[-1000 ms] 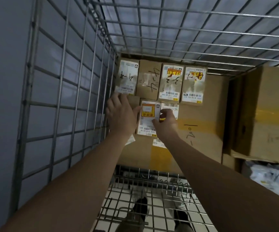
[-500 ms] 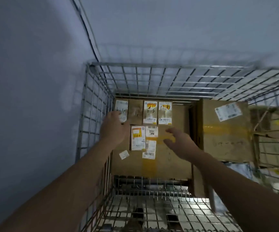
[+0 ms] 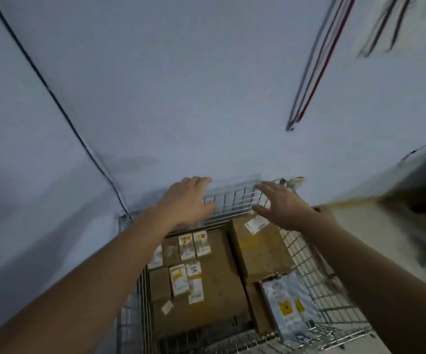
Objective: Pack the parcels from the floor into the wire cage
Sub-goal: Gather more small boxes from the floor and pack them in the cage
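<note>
A white label (image 3: 194, 270) on the large carton (image 3: 214, 284) reads "NC".

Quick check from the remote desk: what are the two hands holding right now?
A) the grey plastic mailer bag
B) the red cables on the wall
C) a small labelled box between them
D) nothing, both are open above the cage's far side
D: the left hand and the right hand both have spread fingers with no grip on anything, up over the far wall of the wire cage, above the parcels.
</note>
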`<state>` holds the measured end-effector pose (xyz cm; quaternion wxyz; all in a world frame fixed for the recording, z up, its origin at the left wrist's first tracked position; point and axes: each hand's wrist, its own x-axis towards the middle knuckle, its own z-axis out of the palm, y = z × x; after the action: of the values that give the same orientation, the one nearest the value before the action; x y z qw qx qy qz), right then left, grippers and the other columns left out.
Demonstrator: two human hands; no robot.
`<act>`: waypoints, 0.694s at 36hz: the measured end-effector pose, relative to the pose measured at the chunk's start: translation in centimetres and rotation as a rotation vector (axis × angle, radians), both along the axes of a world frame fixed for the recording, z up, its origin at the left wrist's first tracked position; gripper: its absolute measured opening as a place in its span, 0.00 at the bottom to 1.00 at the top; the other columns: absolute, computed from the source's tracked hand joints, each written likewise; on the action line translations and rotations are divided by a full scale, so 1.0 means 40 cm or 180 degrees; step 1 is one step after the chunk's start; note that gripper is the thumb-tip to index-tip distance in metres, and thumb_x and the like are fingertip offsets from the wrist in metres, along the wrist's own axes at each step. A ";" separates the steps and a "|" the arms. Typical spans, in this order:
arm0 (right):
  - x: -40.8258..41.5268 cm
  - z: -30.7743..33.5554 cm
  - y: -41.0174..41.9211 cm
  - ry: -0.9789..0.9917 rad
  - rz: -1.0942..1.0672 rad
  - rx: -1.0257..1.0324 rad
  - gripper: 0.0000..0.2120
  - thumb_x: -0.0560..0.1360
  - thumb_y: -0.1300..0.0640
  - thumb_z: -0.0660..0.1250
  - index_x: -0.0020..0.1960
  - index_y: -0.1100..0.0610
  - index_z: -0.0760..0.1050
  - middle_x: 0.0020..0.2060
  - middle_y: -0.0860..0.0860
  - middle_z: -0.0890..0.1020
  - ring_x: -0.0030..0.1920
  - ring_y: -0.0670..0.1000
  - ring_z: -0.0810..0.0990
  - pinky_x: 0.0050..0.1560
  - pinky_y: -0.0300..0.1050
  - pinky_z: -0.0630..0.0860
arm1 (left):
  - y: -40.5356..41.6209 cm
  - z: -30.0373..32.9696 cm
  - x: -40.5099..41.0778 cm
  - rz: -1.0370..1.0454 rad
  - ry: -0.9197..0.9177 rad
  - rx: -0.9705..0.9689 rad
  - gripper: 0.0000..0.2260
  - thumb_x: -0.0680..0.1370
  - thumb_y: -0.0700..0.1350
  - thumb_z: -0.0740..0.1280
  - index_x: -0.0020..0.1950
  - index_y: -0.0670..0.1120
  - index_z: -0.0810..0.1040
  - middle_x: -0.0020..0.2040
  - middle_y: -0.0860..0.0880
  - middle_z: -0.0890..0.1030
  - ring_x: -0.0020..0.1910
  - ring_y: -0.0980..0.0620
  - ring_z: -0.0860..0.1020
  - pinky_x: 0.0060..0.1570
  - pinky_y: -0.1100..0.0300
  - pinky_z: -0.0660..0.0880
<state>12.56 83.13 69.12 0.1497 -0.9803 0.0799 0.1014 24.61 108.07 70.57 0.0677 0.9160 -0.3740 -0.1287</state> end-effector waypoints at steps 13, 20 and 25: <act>-0.605 0.410 -0.398 -0.0686 -0.0600 -0.0606 0.33 0.82 0.39 0.58 0.82 0.49 0.54 0.80 0.50 0.60 0.79 0.53 0.59 0.76 0.52 0.60 | -0.489 0.383 -0.415 -0.1076 -0.0609 -0.0121 0.33 0.82 0.66 0.57 0.83 0.52 0.55 0.82 0.50 0.58 0.78 0.47 0.61 0.76 0.47 0.61; -0.906 0.470 -0.576 -0.0672 -0.1161 -0.0670 0.32 0.82 0.39 0.59 0.81 0.46 0.55 0.80 0.48 0.61 0.79 0.52 0.59 0.76 0.53 0.62 | -0.778 0.440 -0.647 -0.1634 -0.0713 -0.0339 0.33 0.81 0.66 0.57 0.82 0.53 0.56 0.81 0.51 0.60 0.78 0.47 0.61 0.75 0.47 0.61; -1.053 0.462 -0.691 -0.0610 -0.1517 -0.0653 0.32 0.81 0.39 0.61 0.81 0.47 0.56 0.79 0.48 0.62 0.79 0.52 0.59 0.76 0.53 0.63 | -0.946 0.444 -0.746 -0.1981 -0.0748 -0.0303 0.32 0.82 0.65 0.57 0.82 0.53 0.57 0.81 0.50 0.62 0.77 0.47 0.63 0.75 0.47 0.61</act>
<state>-29.56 55.50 87.62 0.0762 -0.9490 0.3035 -0.0385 -5.23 70.22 88.35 0.0243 0.7622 -0.6466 -0.0191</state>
